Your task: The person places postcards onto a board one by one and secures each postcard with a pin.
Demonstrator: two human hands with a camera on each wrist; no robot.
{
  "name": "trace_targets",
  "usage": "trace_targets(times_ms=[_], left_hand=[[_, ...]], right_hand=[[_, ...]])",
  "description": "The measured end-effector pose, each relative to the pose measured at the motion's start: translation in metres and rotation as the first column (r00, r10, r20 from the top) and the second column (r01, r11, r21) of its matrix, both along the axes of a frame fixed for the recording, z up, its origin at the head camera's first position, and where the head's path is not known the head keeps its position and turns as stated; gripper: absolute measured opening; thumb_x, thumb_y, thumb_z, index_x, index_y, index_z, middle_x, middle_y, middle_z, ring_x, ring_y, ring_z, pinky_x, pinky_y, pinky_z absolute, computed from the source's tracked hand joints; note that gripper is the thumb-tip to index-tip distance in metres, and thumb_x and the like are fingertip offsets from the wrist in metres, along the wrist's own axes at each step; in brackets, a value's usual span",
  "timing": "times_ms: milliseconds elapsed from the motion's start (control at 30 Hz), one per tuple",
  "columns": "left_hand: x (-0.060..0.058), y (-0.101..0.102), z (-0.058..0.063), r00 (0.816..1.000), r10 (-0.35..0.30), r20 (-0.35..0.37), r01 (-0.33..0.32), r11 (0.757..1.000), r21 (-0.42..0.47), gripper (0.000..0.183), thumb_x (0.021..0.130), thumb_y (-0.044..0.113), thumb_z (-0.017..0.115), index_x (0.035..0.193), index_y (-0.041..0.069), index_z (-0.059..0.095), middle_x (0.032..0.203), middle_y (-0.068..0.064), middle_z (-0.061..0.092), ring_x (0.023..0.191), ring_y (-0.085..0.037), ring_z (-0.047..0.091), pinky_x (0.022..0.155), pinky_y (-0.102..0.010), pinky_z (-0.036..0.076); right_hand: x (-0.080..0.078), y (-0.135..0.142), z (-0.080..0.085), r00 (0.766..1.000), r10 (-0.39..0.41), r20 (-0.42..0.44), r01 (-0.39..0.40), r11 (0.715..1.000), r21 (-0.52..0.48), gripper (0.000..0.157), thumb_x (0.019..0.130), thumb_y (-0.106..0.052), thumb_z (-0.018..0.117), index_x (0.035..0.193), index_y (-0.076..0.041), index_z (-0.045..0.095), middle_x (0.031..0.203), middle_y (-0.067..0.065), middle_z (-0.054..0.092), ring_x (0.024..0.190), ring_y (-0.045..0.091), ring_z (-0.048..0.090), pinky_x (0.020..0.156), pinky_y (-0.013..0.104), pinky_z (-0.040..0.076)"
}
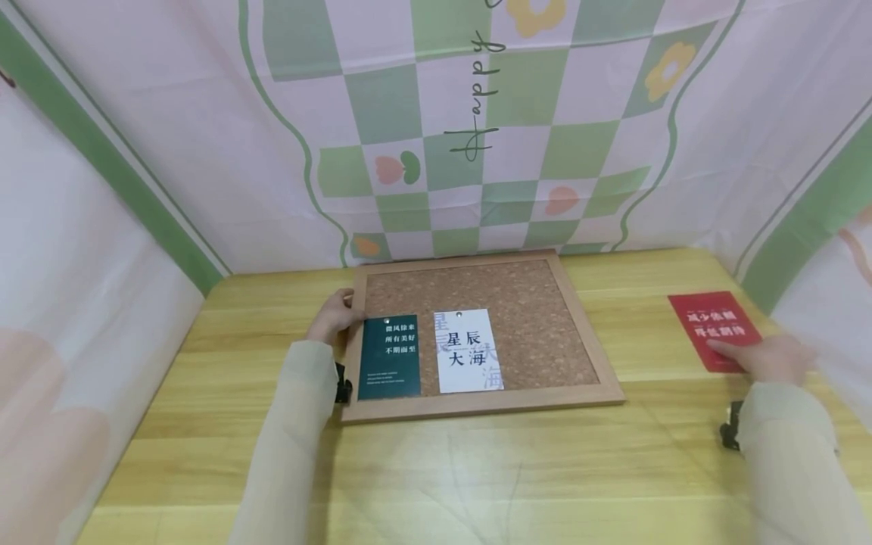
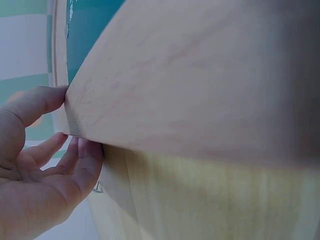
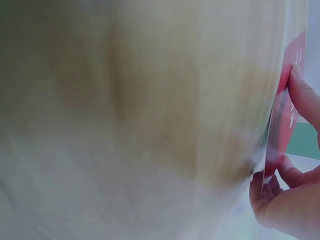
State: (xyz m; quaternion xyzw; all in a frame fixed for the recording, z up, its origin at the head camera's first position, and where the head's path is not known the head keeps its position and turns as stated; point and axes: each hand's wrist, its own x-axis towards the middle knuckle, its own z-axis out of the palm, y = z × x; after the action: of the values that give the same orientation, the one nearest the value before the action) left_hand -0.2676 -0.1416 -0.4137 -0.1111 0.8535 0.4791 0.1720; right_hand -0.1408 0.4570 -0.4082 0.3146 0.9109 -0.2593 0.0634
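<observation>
A wood-framed corkboard point(image 1: 545, 325) lies on the table, with a dark green card point(image 1: 390, 359) and a white card point(image 1: 468, 375) pinned side by side on its left half. My left hand point(image 1: 334, 315) grips the board's left edge. In the left wrist view, the thumb rests on top of the frame point(image 2: 190, 85) and the fingers curl at its outer side. Off to the right, a red card point(image 1: 705, 314) with white lettering is pinched in my right hand point(image 1: 775, 362). The right wrist view has the thumb on the card's face point(image 3: 286, 100) and fingertips around its lower edge.
A yellowish wooden table point(image 1: 463, 477) bears everything. Close behind the board hangs a checkered green-and-white cloth point(image 1: 450, 204), with more cloth at both sides. Small black devices sit at the left wrist point(image 1: 344, 384) and right wrist point(image 1: 731, 425).
</observation>
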Motion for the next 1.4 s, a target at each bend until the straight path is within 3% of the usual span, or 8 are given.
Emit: trace_targets(times_ms=[167, 267, 533, 933, 1033, 1133, 1267, 1400], left_hand=[[-0.001, 0.000, 0.000, 1.000, 0.003, 0.006, -0.003, 1.000, 0.004, 0.068, 0.093, 0.009, 0.056, 0.151, 0.010, 0.021, 0.150, -0.019, 0.036, 0.133, -0.036, 0.041, 0.112, -0.050, 0.036], [0.000, 0.000, 0.002, 1.000, 0.000, 0.005, 0.000, 1.000, 0.005, 0.068, 0.093, 0.009, 0.056, 0.152, 0.009, 0.020, 0.150, -0.020, 0.036, 0.133, -0.036, 0.041, 0.112, -0.050, 0.036], [0.001, -0.001, 0.000, 1.000, -0.017, -0.011, 0.017, 1.000, -0.004, 0.068, 0.093, 0.009, 0.055, 0.151, 0.007, 0.020, 0.150, -0.021, 0.036, 0.134, -0.036, 0.041, 0.112, -0.049, 0.036], [0.003, -0.001, 0.001, 1.000, -0.013, -0.009, 0.013, 1.000, -0.010, 0.068, 0.093, 0.009, 0.056, 0.151, 0.007, 0.020, 0.152, -0.021, 0.033, 0.136, -0.036, 0.039, 0.114, -0.048, 0.034], [0.003, -0.001, 0.002, 1.000, -0.014, -0.010, 0.014, 1.000, -0.005, 0.068, 0.093, 0.009, 0.055, 0.151, 0.007, 0.020, 0.150, -0.021, 0.035, 0.134, -0.036, 0.040, 0.113, -0.049, 0.035], [0.003, 0.000, 0.002, 1.000, -0.014, -0.009, 0.014, 1.000, 0.005, 0.068, 0.093, 0.009, 0.055, 0.151, 0.008, 0.020, 0.148, -0.021, 0.037, 0.132, -0.036, 0.042, 0.111, -0.050, 0.036], [0.003, 0.001, 0.002, 1.000, -0.010, -0.014, 0.010, 1.000, 0.009, 0.067, 0.093, 0.008, 0.055, 0.151, 0.008, 0.021, 0.147, -0.021, 0.038, 0.131, -0.036, 0.043, 0.111, -0.049, 0.037], [0.004, 0.001, 0.004, 1.000, -0.015, -0.022, 0.015, 1.000, 0.004, 0.067, 0.093, 0.008, 0.055, 0.151, 0.006, 0.021, 0.148, -0.022, 0.038, 0.132, -0.036, 0.043, 0.111, -0.049, 0.037]], right_hand=[[0.001, -0.001, -0.003, 0.996, -0.045, -0.073, 0.040, 0.997, -0.066, 0.095, 0.087, -0.043, 0.060, 0.133, 0.028, 0.016, 0.124, 0.045, 0.029, 0.106, 0.051, 0.036, 0.099, 0.062, 0.034], [-0.001, 0.003, -0.007, 0.993, -0.049, -0.110, 0.039, 0.995, -0.095, 0.092, 0.087, -0.041, 0.061, 0.136, 0.024, 0.017, 0.128, 0.045, 0.031, 0.110, 0.054, 0.038, 0.095, 0.062, 0.037], [-0.008, 0.016, -0.017, 0.975, 0.079, -0.208, -0.104, 0.988, -0.111, 0.088, 0.091, -0.037, 0.060, 0.147, 0.010, 0.011, 0.144, 0.043, 0.020, 0.127, 0.060, 0.026, 0.101, 0.071, 0.026], [-0.014, 0.002, -0.010, 0.943, 0.069, -0.327, -0.110, 0.988, -0.111, 0.058, 0.098, -0.013, 0.041, 0.147, 0.000, 0.014, 0.150, 0.035, 0.014, 0.138, 0.058, 0.015, 0.111, 0.066, 0.017], [-0.017, -0.004, -0.009, 0.932, 0.065, -0.358, -0.108, 0.989, -0.102, 0.053, 0.098, -0.011, 0.037, 0.147, 0.000, 0.019, 0.149, 0.035, 0.021, 0.135, 0.056, 0.024, 0.100, 0.043, 0.044], [-0.021, -0.011, -0.006, 0.921, 0.063, -0.383, -0.112, 0.988, -0.106, 0.052, 0.098, -0.011, 0.035, 0.147, 0.000, 0.022, 0.148, 0.036, 0.026, 0.130, 0.054, 0.033, 0.067, 0.013, 0.044], [-0.028, -0.018, -0.002, 0.908, 0.057, -0.415, -0.119, 0.985, -0.124, 0.052, 0.098, -0.013, 0.038, 0.148, -0.003, 0.024, 0.146, 0.036, 0.030, 0.101, 0.023, 0.057, 0.056, 0.004, 0.040], [-0.034, -0.028, 0.002, 0.897, 0.047, -0.439, -0.129, 0.979, -0.159, 0.053, 0.098, -0.016, 0.041, 0.148, -0.005, 0.025, 0.143, 0.037, 0.035, 0.070, -0.015, 0.040, 0.057, 0.007, 0.046]])
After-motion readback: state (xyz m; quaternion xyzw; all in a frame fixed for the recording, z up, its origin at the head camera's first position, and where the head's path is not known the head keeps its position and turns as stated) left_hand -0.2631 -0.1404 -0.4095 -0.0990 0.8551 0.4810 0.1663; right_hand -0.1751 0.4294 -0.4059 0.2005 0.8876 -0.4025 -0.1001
